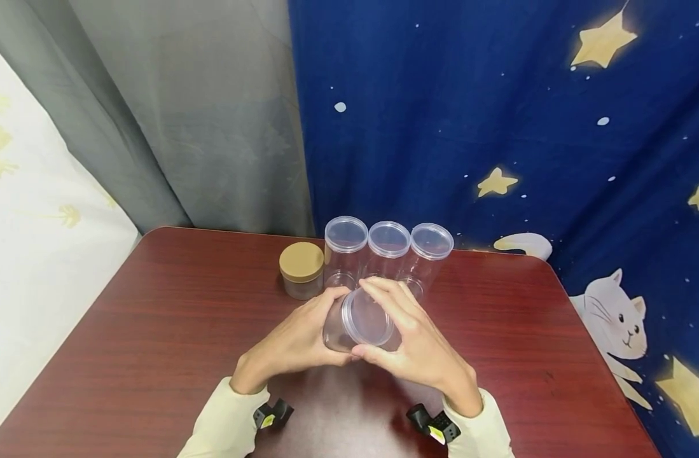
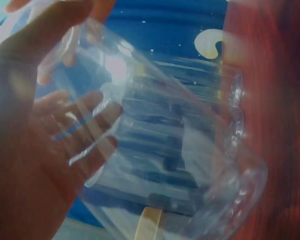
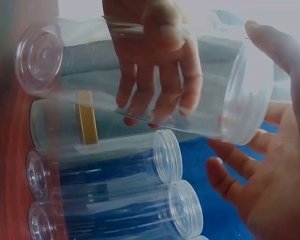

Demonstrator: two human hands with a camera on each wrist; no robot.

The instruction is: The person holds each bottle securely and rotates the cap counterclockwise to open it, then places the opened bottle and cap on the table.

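Note:
A clear plastic jar is held, slightly tilted, in front of me between my two hands. My left hand grips its body, with the thumb on one side and the fingers, seen through the plastic in both wrist views, on the other. My right hand holds the clear lid at the top, its thumb and fingers spread round the rim. The jar's round base is close over the tabletop in the right wrist view. Nothing shows inside the jar.
Three tall clear jars with clear lids stand in a row at the table's back edge. Left of them is a short jar with a gold lid. Behind the reddish-brown table hang grey and blue curtains.

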